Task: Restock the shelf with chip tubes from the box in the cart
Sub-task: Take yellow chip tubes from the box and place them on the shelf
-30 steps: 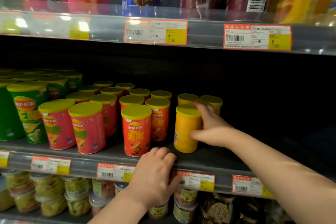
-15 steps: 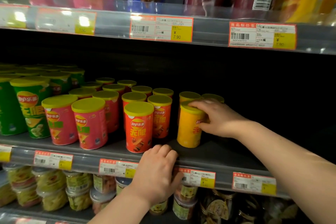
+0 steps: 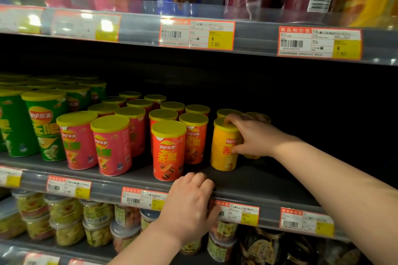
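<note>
Open room first: the shelf (image 3: 269, 187) has bare dark deck right of the yellow tube (image 3: 223, 153) and in front of it, out to the front lip. The back of that bay is black, so I can't tell depth. The upper shelf (image 3: 140, 28) w/ its clear rail leaves headroom above the lids.

The right hand (image 3: 256, 135) grasps the yellow tube, fingers over the lid rim, thumb on the side wall by the logo. The tube stands roughly upright, base on the deck, at the front of its column. More yellow tubes (image 3: 228, 112) sit just behind, partly hidden by the hand. The left hand (image 3: 189, 206) clamps the shelf's front lip, fingers curled on top, thumb down by the price-tag strip (image 3: 243, 214).

Tubes are smooth, glossy cylinders w/ flat yellow plastic lids. Left of the yellow one, orange tubes (image 3: 169, 150) stand in rows, the nearest just beside it w/ a narrow gap. Then come pink tubes (image 3: 112, 146), then taller green tubes (image 3: 43, 127). One level down are clear lidded jars (image 3: 97, 221).
</note>
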